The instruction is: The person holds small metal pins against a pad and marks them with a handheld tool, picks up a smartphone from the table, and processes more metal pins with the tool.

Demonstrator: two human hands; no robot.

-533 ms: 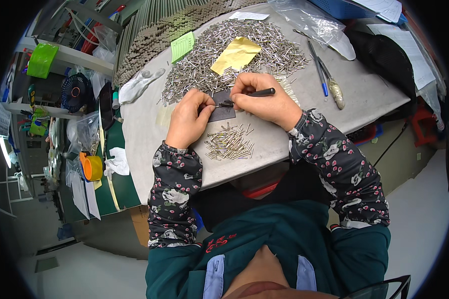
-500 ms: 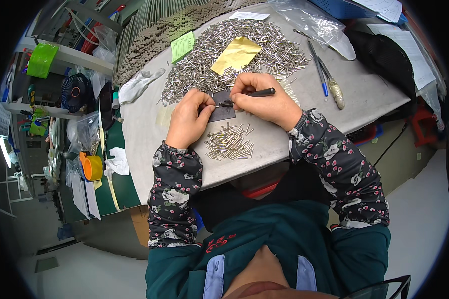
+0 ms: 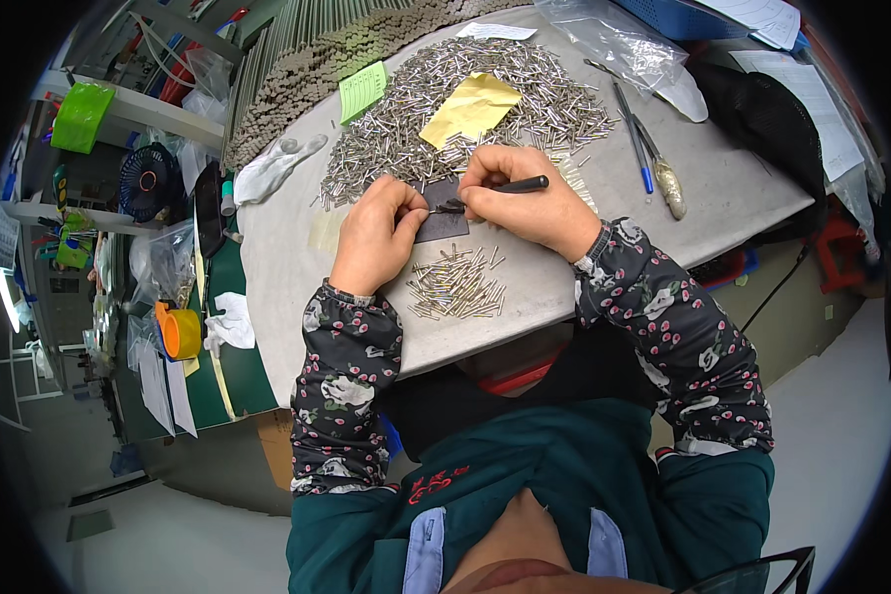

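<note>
My left hand is closed, thumb and forefinger pinching a small metal pin over a dark flat pad. In my right hand is a slim black-handled tool, gripped like a pen. Its working end lies close to the pin by a small dark piece; whether they touch is too small to tell. Nearer to me lies a small heap of metal pins. Beyond my hands spreads a large heap of similar pins, with a yellow paper on top.
Bundled rods line the far left of the table. A white glove lies to the left. On the right are a blue pen, a tool with a wrapped handle and a black mesh item.
Hardly anything differs: both hands keep their hold and place over the pad. The whole view has shifted very slightly.
</note>
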